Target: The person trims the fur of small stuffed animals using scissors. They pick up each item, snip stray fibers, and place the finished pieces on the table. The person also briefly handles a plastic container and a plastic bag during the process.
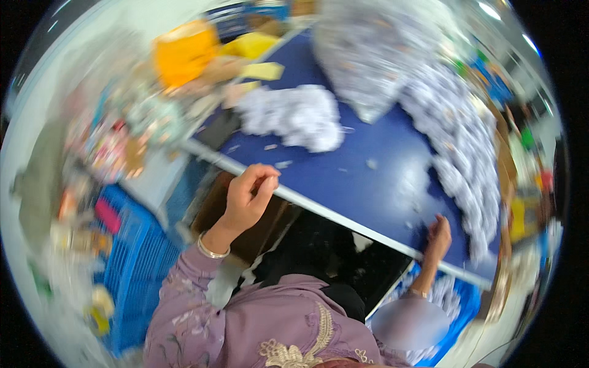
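Note:
My left hand (250, 195) is raised at the table's near edge, its thumb and fingers drawn together in a pinch; anything between them is too small to see. To the right, my right hand (438, 238) is over the table's near edge with curled fingers, slightly blurred, and I cannot make out anything in them. Beside it runs a long heap of white fluffy pieces (460, 159), reaching toward the right corner. Farther back, ahead of my left hand, a smaller white fluffy bunch (297, 116) lies on the blue tabletop (374, 178).
A large clear bag (380, 55) of white fluffy pieces stands on the far part of the table. On the left are a blue crate (138, 264), a yellow-orange bag (184, 54) and bags of colourful items. A blue container (469, 306) with white pieces sits below the table at right.

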`<state>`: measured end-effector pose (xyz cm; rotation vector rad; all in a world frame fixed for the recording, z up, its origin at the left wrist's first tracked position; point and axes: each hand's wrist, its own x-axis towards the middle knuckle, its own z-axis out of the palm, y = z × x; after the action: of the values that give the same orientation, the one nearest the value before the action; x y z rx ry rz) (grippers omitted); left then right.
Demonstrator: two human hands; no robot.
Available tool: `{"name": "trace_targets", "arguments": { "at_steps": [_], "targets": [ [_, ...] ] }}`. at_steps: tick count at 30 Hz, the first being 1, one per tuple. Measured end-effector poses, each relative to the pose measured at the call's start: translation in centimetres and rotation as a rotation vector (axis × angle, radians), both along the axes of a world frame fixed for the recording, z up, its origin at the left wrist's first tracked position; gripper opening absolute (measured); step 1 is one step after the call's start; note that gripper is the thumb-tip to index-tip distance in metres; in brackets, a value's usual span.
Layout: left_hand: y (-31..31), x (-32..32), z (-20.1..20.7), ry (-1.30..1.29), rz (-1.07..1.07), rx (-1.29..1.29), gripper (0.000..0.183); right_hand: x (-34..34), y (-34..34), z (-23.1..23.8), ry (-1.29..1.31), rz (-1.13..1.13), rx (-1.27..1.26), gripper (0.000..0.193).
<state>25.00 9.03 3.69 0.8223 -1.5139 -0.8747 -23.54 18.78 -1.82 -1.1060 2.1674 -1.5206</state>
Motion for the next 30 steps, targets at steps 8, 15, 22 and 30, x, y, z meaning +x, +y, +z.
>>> {"name": "trace_targets", "arguments": {
  "at_steps": [8, 15, 22, 30],
  "targets": [
    [6.9, 14.8, -1.0, 0.092, 0.618, -0.062, 0.012, -4.1, -3.3, -1.9, 0.106, 0.131, 0.047, 0.031],
    [10.8, 22.8, -0.2, 0.098, 1.212, -0.430, 0.023, 3.2, -12.4, -1.1, 0.306, 0.380, 0.071, 0.030],
    [18.0, 27.2, 0.5, 0.024, 1.731, -0.381, 0.051, 4.6, -13.5, -1.7, 0.573, 0.341, 0.093, 0.035],
    [19.8, 36.6, -5.8, 0.118, 1.712, -0.005, 0.086, 3.2, -12.9, -3.0, 0.515, 0.259, 0.129, 0.046]
  ]
}}
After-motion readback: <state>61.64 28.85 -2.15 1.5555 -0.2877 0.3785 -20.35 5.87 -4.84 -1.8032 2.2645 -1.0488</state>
